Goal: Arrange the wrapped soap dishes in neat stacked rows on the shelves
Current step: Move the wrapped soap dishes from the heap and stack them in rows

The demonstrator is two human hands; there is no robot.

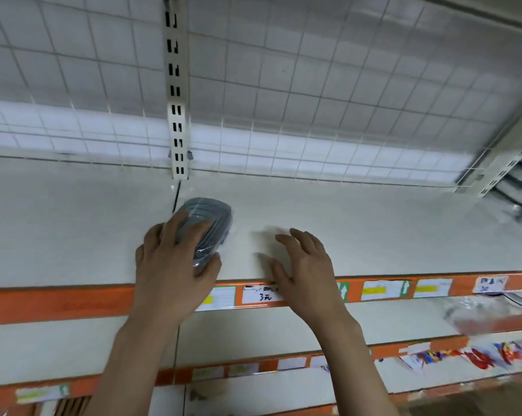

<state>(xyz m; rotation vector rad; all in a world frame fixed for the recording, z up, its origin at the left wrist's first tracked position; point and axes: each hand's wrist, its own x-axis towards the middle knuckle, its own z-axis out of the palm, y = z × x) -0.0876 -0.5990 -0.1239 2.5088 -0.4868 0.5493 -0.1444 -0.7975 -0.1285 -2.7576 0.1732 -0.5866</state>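
Note:
A grey soap dish in clear plastic wrap (210, 219) lies on the pale top shelf (374, 229), just right of the slotted upright. My left hand (175, 259) grips its near end, fingers over the top and thumb against the side. My right hand (306, 265) hovers just to the right of the dish above the shelf's front edge, fingers spread and holding nothing.
A wire grid back panel (314, 85) closes the rear of the shelf. A slotted metal upright (177, 94) divides it. Orange price rails with labels (386, 289) line the shelf fronts. A clear wrapped item (479, 316) lies on the lower shelf at right.

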